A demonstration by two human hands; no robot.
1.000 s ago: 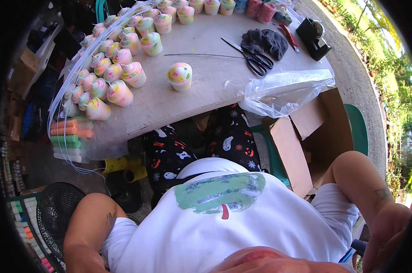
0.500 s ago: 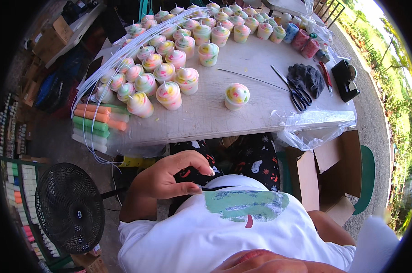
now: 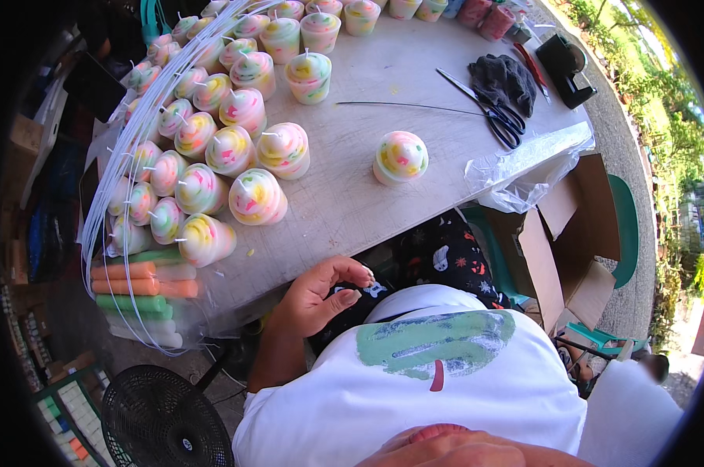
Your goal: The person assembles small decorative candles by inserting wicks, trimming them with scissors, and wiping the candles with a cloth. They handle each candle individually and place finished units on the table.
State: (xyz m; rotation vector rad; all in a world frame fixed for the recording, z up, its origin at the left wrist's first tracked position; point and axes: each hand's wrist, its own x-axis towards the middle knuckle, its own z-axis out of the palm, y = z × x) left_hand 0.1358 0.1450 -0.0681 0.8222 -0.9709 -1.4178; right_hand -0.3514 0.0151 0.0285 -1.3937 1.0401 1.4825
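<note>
In the head view, the left hand (image 3: 321, 296) hangs in front of the table (image 3: 313, 222) near its close edge, above the person's lap. Its fingers are curled, the thumb and forefinger a narrow gap apart, with nothing seen between them. The right hand is out of sight, so I cannot tell how it is held.

A single candle (image 3: 401, 158) in a cup stands upright on the table, beyond the left hand and somewhat to its right, apart from the others. A crowd of pastel candles (image 3: 283, 152) with white wicks fills the left side and runs along the far edge. White strings (image 3: 138, 117) arch over the leftmost ones, down to a stack of coloured sticks (image 3: 126, 271) at the near left corner.

To the right, scissors (image 3: 505, 128) lie beside a dark cloth (image 3: 503, 84), with a tape dispenser (image 3: 567, 74) near the edge. A clear plastic bag (image 3: 527, 163) hangs over the near edge, just beside an open cardboard box (image 3: 542, 268). A black fan (image 3: 165, 420) stands at lower left.
</note>
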